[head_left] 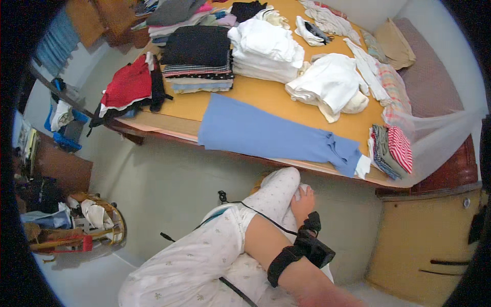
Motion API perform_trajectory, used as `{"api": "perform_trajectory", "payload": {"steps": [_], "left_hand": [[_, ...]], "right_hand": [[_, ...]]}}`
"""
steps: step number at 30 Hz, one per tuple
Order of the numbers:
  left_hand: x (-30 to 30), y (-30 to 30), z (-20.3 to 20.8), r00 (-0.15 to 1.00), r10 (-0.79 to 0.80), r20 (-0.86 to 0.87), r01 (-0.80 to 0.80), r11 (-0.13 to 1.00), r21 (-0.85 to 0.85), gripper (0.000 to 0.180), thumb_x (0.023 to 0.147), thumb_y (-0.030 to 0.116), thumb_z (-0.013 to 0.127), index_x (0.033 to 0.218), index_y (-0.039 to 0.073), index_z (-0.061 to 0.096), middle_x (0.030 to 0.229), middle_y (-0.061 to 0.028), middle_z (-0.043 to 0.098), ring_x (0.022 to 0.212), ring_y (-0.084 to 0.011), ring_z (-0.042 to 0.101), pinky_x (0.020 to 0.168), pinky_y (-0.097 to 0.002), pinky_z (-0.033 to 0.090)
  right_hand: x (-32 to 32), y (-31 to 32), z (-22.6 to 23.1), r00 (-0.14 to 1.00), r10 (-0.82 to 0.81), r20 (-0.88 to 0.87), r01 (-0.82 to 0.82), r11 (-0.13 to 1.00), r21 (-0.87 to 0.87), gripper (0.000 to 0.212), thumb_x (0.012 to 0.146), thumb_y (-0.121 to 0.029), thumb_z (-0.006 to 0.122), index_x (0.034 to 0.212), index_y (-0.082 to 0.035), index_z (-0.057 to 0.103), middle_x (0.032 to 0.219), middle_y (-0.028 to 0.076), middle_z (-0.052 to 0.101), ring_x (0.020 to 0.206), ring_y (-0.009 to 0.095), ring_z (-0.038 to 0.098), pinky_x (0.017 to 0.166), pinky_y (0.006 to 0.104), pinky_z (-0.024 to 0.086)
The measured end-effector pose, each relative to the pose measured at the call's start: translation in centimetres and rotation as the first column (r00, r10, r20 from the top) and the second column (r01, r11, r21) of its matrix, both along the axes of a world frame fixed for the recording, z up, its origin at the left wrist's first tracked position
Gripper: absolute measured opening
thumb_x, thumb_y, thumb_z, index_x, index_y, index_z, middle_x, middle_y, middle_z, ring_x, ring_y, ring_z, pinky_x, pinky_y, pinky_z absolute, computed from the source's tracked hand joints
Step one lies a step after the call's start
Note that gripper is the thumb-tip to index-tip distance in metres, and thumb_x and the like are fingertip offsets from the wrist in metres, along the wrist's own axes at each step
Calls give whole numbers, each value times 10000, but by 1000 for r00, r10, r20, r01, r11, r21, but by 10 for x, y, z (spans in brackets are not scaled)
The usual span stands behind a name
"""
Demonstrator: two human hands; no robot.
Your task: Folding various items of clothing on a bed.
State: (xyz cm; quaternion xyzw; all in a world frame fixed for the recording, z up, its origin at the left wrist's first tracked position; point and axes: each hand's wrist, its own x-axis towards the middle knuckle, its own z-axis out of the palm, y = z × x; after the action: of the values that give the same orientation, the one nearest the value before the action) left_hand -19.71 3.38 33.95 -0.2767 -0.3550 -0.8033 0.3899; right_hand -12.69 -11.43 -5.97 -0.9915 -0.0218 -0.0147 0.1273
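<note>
Beyond the fingertips of the right hand (303, 202), near but untouched, a blue garment (271, 134) lay lengthwise along the edge of the bed (179, 108). Those fingers rested uncurled on patterned trousers (273, 193), gripping nothing. Farther past them: white clothes (327, 82); to their right, a striped pile (400, 148). Left hand (330, 292) nearer the camera; its fingers' state could not be told.

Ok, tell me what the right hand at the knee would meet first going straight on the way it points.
Probably the near edge of the bed, where the blue garment lies; depth is unclear, so the right hand might pass beneath it instead.
</note>
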Motion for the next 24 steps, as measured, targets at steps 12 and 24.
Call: {"api": "perform_trajectory", "payload": {"steps": [12, 24], "left_hand": [[-14, -11, -10, 999, -27, -36, 27, 1000, -2, 576, 918, 506, 322, 1097, -31, 432, 420, -38, 460, 277, -67, 360, 239, -183, 232], [-9, -16, -14, 963, -234, -138, 239, 971, 27, 636, 920, 516, 297, 1200, -52, 357, 433, -61, 481, 284, -69, 373, 236, -171, 235]], "right_hand": [[-5, 3, -1, 991, -52, -123, 65, 993, 101, 528, 736, -308, 584, 1217, -106, 504, 1368, 194, 317, 1274, 360, 257, 1039, 482, 199], [-5, 3, -10, 996, -81, -24, 84, 990, 113, 477, 707, -278, 606, 1145, -92, 565, 1323, 202, 378, 1225, 364, 335, 976, 482, 288]]}}
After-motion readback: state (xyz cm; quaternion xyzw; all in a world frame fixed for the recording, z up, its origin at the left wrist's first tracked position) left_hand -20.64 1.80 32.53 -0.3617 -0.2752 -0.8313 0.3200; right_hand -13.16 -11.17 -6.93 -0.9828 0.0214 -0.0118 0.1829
